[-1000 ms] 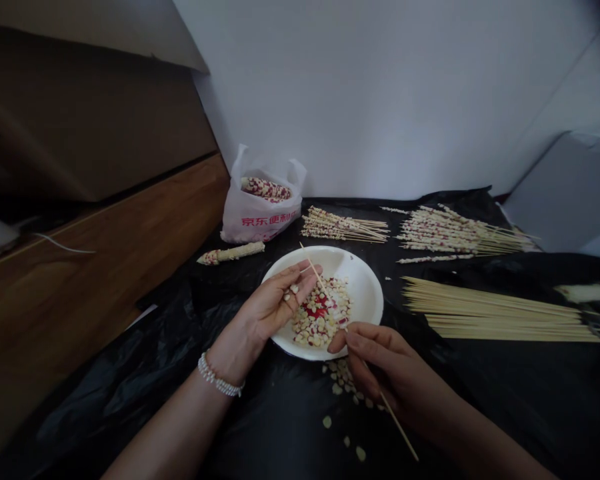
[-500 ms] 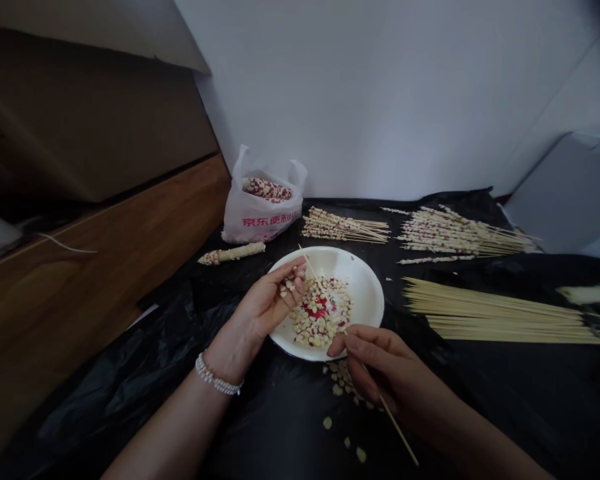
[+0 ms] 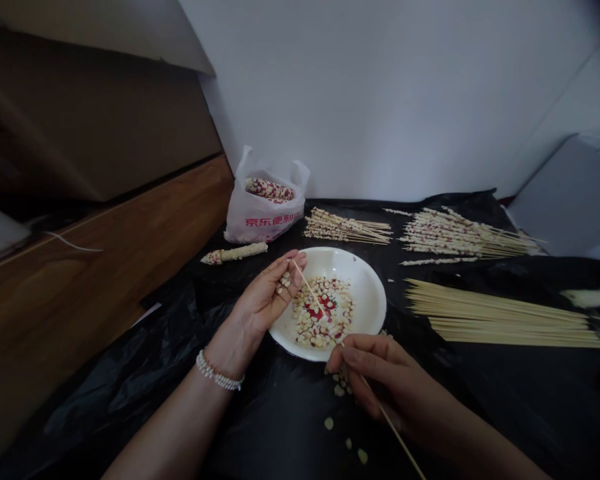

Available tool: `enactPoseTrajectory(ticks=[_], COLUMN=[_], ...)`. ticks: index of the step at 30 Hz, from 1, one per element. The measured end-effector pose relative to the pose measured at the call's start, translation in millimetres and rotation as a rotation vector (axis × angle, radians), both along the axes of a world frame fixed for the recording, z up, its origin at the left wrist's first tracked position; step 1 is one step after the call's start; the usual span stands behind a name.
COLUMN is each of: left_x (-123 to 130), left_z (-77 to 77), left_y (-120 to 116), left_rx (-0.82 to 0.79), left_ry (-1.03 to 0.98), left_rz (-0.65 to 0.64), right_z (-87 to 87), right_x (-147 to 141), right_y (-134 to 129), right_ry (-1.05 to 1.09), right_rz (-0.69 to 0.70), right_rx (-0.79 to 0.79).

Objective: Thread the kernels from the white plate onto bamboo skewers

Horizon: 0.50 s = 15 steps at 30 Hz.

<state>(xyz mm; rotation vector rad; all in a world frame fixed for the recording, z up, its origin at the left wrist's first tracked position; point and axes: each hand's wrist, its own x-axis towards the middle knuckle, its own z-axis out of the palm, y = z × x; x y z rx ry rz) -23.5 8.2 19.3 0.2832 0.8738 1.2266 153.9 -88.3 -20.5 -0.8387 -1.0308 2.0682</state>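
Note:
My right hand [image 3: 380, 373] pinches a thin bamboo skewer [image 3: 393, 430], which slants up across a white bowl [image 3: 369, 293]. The skewer's far tip is at the fingertips of my left hand [image 3: 260, 297]. That hand is palm up with curled fingers, cupping several corn kernels [image 3: 283, 283]. Whether a kernel sits on the tip is too small to tell. Loose cream and dark red kernels [image 3: 320, 337] cover the bowl's floor, around a red printed pattern. Other kernels [image 3: 340, 387] lie on the black plastic sheet below the bowl, partly behind my right hand.
Behind the bowl stands a white plastic bag [image 3: 265, 217] with speckled corn cobs in it. A mostly stripped cob [image 3: 237, 253] lies before it. Kernel-threaded skewers form two piles, one centre back [image 3: 330, 225], one right [image 3: 440, 233]. Bare skewers [image 3: 495, 313] lie on the right.
The skewer has shifted left and down, and its tip now meets my left fingertips. My right hand has dropped slightly. The left fingers have drawn in toward the tip, kernels still in the palm.

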Motion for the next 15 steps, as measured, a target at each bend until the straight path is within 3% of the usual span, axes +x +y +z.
enactPoseTrajectory(ticks=[15], left_x=[-1.1], left_z=[-5.7], left_y=[1.5], left_rx=[0.006], left_ry=[-0.039], left_rz=[-0.046], right_z=[-9.9], right_x=[-0.3], right_y=[1.0], right_ry=[0.019], right_rz=[-0.012], right_rx=[0.002])
